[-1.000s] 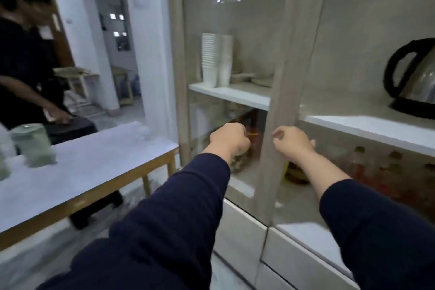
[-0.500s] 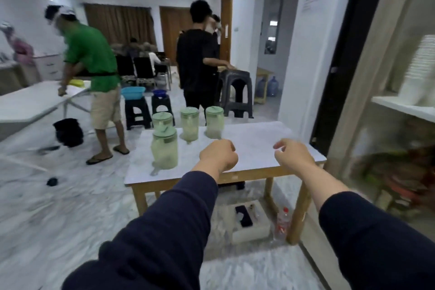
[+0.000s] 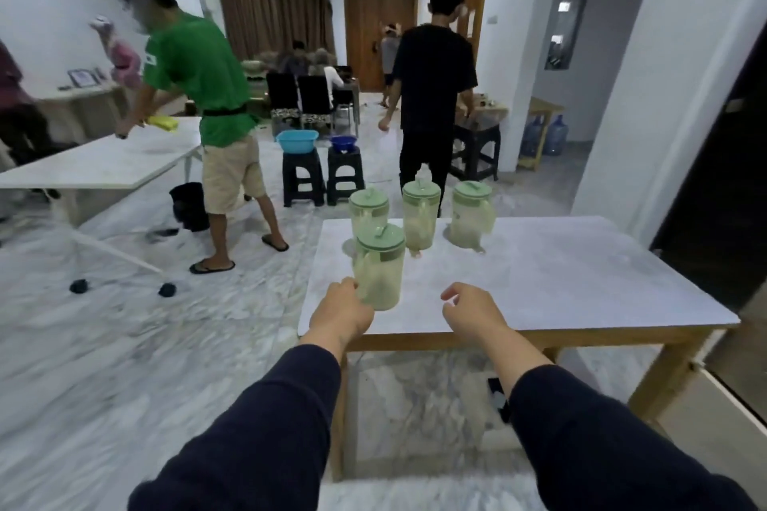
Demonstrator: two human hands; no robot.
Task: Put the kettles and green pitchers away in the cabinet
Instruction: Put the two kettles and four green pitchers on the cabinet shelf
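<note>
Several pale green lidded pitchers stand on a white-topped wooden table (image 3: 581,274). The nearest pitcher (image 3: 379,268) is at the front left, its handle turned left. Behind it stand a back-left pitcher (image 3: 368,208), a middle pitcher (image 3: 420,218) and a right pitcher (image 3: 472,216). My left hand (image 3: 342,313) is curled against the base of the nearest pitcher's handle; its fingers are hidden, so a grip is unclear. My right hand (image 3: 471,313) hovers over the table's front edge, loosely curled and empty. No kettle or cabinet shelf is in view.
A person in a green shirt (image 3: 195,75) bends over a white table (image 3: 103,162) at the left. A person in black (image 3: 433,71) stands just behind my table. Two black stools with blue basins (image 3: 296,139) sit beyond. A dark doorway (image 3: 722,187) is at the right.
My view has swung left from the cabinet to the table. Both hands have moved forward over the table's front edge, and the left hand has reached the nearest pitcher.
</note>
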